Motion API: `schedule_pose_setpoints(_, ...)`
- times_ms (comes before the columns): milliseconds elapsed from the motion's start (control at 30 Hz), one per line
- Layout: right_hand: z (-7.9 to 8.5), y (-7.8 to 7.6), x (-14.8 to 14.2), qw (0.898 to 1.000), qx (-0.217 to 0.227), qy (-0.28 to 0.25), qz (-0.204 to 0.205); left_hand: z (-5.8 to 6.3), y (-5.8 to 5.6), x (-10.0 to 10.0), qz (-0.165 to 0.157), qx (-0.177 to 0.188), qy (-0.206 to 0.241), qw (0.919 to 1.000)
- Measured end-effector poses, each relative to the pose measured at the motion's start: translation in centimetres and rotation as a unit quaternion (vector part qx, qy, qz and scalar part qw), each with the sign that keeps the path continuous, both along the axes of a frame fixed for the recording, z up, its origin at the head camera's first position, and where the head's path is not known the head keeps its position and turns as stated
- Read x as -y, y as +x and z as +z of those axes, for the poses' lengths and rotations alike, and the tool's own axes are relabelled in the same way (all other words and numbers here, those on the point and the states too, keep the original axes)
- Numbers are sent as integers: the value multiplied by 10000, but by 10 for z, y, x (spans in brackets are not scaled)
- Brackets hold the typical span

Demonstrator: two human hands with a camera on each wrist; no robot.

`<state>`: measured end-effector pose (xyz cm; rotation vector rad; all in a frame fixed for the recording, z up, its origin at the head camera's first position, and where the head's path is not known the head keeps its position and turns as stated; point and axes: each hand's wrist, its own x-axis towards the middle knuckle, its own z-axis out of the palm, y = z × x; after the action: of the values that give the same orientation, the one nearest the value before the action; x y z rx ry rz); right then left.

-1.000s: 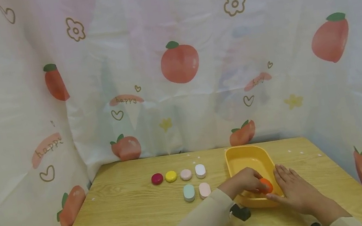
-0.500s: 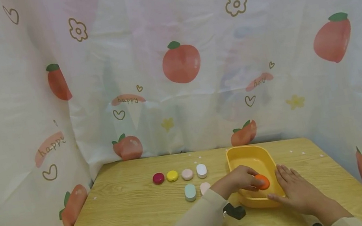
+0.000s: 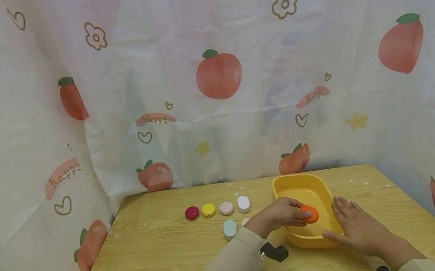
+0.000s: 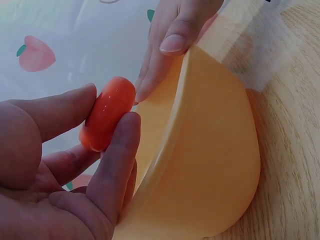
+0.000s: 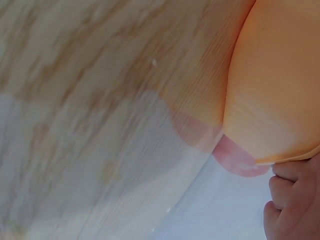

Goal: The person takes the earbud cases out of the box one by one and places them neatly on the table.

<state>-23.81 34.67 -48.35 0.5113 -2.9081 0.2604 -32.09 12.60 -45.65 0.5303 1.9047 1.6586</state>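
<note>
My left hand (image 3: 279, 215) pinches a small, round, glossy orange case (image 3: 309, 214) between thumb and fingertips, above the yellow plastic bin (image 3: 309, 241). In the left wrist view the orange case (image 4: 109, 112) is tilted on edge, just beside the bin's rim. My right hand (image 3: 358, 229) rests along the bin's right rim with straight fingers, its thumb on the near corner. In the right wrist view only part of that hand (image 5: 295, 195) shows at the rim.
Left of the bin stand a dark red round case (image 3: 192, 213), a yellow one (image 3: 209, 210), a pink one (image 3: 227, 208), a white oval one (image 3: 244, 204) and a mint one (image 3: 230, 229). My left forearm partly covers another pink case (image 3: 246, 221). A patterned curtain (image 3: 227, 143) surrounds the table.
My left hand has drawn the orange case slightly left and upward from lower in the bin. My right hand has stayed at the rim.
</note>
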Motion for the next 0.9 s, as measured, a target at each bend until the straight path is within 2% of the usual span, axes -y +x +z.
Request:
schedule_pose_setpoints(267, -2, -1, 0, 9999, 54, -110, -9, 2, -2, 10, -63, -24, 26, 10000)
schedule_pose_setpoints(600, -1, -1, 0, 9998, 145, -160, -34, 14, -6, 35, -152, -253, -213, 9993)
schedule_pose_setpoints(900, -3, -2, 0, 9999, 47, -134, 14, 12, -17, 63, -359, -45, 106, 9993)
